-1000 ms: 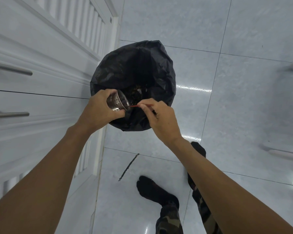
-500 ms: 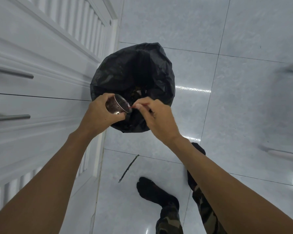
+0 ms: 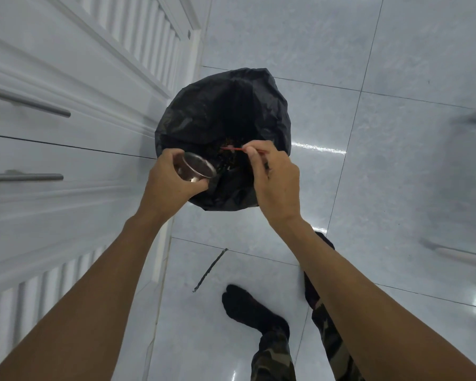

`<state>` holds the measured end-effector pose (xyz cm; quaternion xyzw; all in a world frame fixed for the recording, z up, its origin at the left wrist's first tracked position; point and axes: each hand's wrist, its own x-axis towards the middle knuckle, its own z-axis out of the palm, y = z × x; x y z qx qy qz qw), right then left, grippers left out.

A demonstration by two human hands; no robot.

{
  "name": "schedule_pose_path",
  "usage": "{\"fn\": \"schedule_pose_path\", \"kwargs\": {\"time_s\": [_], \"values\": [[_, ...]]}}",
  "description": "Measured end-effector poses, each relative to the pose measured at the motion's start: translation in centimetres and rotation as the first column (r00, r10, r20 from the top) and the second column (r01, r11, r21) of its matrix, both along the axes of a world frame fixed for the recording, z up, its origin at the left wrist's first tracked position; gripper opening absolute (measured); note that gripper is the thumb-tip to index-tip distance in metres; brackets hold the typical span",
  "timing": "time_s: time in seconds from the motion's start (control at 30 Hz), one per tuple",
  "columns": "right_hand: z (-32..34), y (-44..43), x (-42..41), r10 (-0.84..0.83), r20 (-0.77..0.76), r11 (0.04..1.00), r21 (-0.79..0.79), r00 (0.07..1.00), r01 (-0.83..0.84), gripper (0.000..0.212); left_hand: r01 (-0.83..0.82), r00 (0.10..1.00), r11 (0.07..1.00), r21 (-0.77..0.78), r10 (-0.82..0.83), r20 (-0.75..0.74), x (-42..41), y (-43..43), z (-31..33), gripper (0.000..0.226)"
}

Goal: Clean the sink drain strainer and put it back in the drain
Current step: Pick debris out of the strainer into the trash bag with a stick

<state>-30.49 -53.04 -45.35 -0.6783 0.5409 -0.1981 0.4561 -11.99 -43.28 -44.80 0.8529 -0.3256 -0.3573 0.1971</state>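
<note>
While the left grip clasps the strainer over the bin bag, right grip pinching a red stick, either could slip in.

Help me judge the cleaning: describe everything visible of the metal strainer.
The strainer is a small, shiny metal cup with a thin round rim. It is tilted, open mouth facing up towards the black bin bag, held above the bag's near edge. The left hand wraps it in its grip, fingers over one side, thumb under the other. Inside looks dark with one bright glint; residue cannot be judged.
</note>
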Motion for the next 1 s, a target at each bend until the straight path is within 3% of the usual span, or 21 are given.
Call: {"fn": "schedule_pose_path", "kwargs": {"time_s": [0.2,0.37,0.8,1.0], "values": [[2.9,0.7,-0.8,0.036,-0.049,0.999,-0.01,0.998,-0.036,0.025,-0.056,0.995,0.98,-0.191,0.071,0.068,-3.0,0.2,2.8,0.08],[8.5,0.1,-0.9,0.015,-0.084,0.992,-0.122,0.996,-0.025,0.027,-0.129,0.983,0.937,-0.324,0.164,0.084,-5.5,-0.7,8.1,0.079],[27.0,-2.2,0.0,0.085,-0.117,0.946,-0.302,0.989,-0.117,0.026,-0.195,0.952,0.859,-0.473,0.282,0.119,-4.5,-2.8,26.4,0.077],[37.6,-3.9,2.7,0.079,-0.135,0.846,-0.516,0.988,-0.138,0.033,-0.18,0.949,0.794,-0.581,0.296,0.11,-3.3,-4.4,36.3,0.081]]}}
